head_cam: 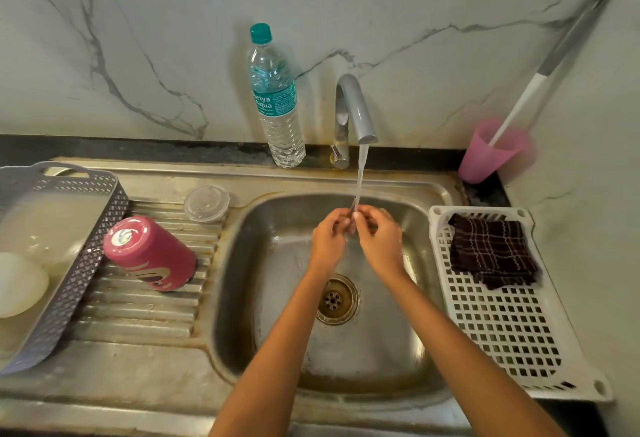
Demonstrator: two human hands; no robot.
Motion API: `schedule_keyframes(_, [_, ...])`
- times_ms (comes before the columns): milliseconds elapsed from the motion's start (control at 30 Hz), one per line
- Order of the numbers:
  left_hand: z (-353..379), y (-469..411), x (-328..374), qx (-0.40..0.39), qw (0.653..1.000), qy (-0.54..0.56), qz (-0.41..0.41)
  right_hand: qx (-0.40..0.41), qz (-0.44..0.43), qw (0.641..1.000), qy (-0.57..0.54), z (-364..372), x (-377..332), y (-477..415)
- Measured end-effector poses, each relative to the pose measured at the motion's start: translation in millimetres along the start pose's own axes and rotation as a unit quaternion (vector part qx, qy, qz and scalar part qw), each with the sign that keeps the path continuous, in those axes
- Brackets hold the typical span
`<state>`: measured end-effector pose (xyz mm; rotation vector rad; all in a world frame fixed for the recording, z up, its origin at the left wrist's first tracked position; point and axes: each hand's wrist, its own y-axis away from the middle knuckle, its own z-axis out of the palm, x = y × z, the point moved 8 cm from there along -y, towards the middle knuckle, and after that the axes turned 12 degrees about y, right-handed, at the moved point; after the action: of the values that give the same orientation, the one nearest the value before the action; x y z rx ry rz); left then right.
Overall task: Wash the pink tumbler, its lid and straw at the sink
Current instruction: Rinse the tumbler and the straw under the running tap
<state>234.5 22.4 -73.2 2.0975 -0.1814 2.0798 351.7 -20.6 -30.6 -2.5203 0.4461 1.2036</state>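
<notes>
We see two hands. The left hand [327,239] and the right hand [381,239] meet over the sink basin [277,298]. Each pinches, with curled fingertips, one thin straw [353,210], which is largely lost in the stream from the single tap [356,107]. One pink tumbler [150,253] stands mouth down on the ribbed drainboard [145,312]. One clear lid [206,203] lies just behind it, near the basin's rim. We count two baskets: a grey basket [86,246] at left, and a white basket [502,315] at right carrying one dark checked cloth [491,249]. One water bottle [277,97] and one pink cup [491,152] stand at the back. The sink is worn steel; the wall [138,38] is grey-veined marble.
</notes>
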Motion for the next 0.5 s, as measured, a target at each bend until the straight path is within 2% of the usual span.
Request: schedule_keyframes(500, [1.2,10.9,-12.3,-0.017,0.999,0.033,0.009,-0.002,0.012,1.000,-0.021,5.6,-10.9,-3.2])
